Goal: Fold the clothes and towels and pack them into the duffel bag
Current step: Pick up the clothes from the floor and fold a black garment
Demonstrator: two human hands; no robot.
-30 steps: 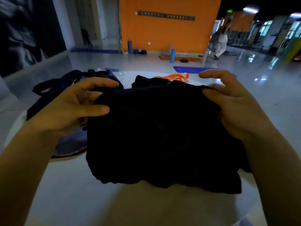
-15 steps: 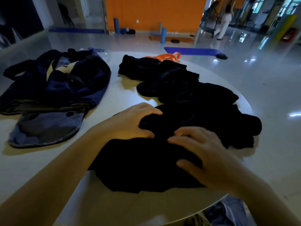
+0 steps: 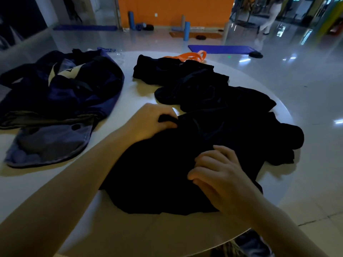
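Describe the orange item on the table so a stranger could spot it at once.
Start at the round white table and look to its far edge, behind the pile of black clothes. The orange band lies there in flat loops. It is the only bright thing on the table; everything near it is black or navy.

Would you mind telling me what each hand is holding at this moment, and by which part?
The left hand pinches a fold at the far left edge of the black fabric garment. The right hand rests on it with curled fingers; any grip there cannot be told.

Both forearms bare, no sleeves, no rings/watch visible.
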